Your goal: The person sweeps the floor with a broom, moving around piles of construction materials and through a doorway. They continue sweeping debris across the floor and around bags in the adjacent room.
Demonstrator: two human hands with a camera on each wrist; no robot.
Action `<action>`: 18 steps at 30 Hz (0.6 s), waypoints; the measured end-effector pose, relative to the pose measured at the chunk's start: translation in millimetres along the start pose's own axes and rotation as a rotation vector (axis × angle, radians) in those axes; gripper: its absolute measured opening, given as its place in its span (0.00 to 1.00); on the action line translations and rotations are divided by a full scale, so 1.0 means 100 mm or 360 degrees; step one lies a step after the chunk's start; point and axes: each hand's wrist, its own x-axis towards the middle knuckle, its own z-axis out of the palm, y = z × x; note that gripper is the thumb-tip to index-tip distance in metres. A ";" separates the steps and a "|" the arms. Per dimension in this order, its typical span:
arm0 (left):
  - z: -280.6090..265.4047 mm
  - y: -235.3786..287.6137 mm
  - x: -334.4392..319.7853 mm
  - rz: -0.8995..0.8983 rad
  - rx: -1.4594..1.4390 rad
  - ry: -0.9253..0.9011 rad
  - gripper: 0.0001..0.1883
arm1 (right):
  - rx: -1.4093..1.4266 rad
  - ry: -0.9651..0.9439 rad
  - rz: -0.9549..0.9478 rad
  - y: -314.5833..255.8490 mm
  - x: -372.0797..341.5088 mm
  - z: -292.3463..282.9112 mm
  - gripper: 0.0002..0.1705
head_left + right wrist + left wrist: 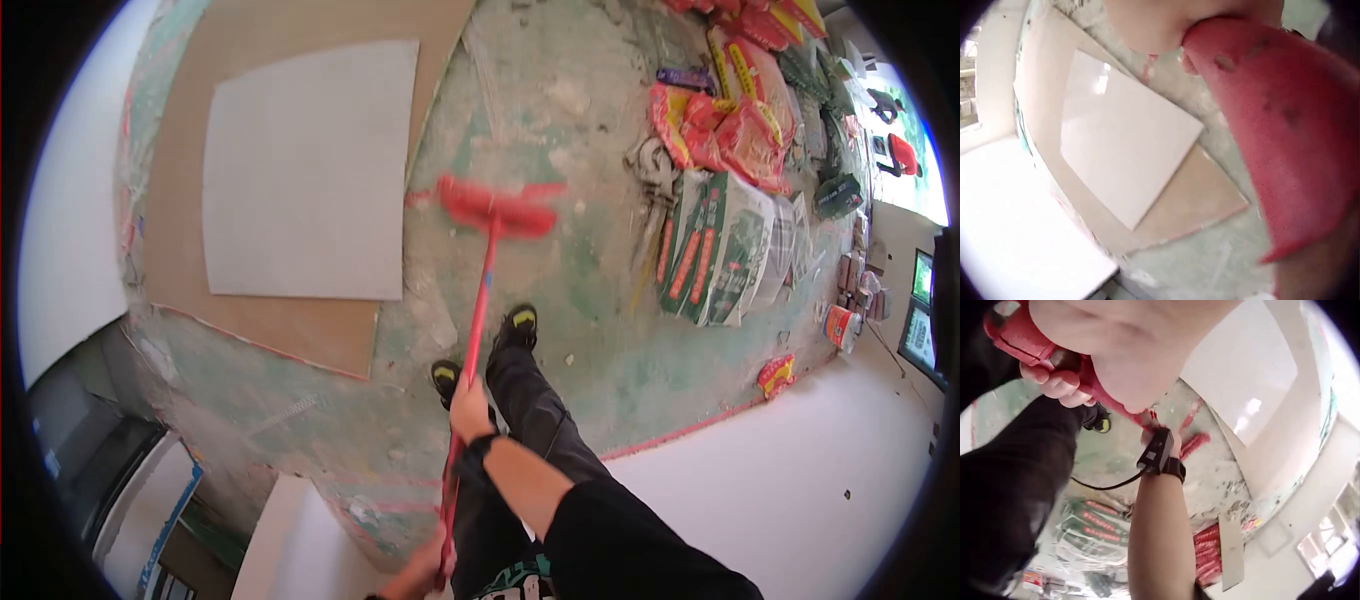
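A red broom slants down from the floor in front of me to the bottom of the head view. Its wide head is blurred and lies on the floor ahead of my shoes. My right hand grips the handle partway along, at shin height in this view. Lower down, my left hand holds the handle near its end. In the left wrist view, the curled fingers of that hand wrap the handle. Close to the right wrist camera, the red handle fills much of the right side, hiding most of the right hand.
A white panel lies on a larger brown board to the left of the broom. Green and white bags and red bags are piled on the right. White walls border the stained floor.
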 end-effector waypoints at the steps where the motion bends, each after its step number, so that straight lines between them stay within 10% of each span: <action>1: 0.03 -0.17 -0.24 -0.0090 -0.0014 0.0061 0.26 | -0.0001 -0.0038 0.0059 0.05 -0.27 -0.05 0.20; 5: -0.08 -0.47 -0.70 0.0097 -0.0124 -0.0031 0.20 | -0.0085 -0.0216 0.0287 0.01 -0.63 -0.27 0.23; 7: 0.02 -0.30 -0.84 -0.0374 -0.1337 -0.1235 0.17 | -0.0093 -0.0163 0.0125 -0.30 -0.62 -0.52 0.22; 9: 0.80 0.23 -1.49 0.0119 0.0035 -0.0262 0.26 | 0.0357 -0.0353 0.0256 -0.49 -0.56 -0.77 0.19; 12: 1.19 0.69 -1.63 0.0203 0.0160 -0.0348 0.25 | 0.1164 -0.0586 0.0552 -1.12 -0.84 -1.57 0.15; 18: 2.10 0.84 -1.44 0.0738 0.0585 -0.0441 0.23 | 0.1364 -0.0995 0.0242 -1.40 -1.64 -2.80 0.07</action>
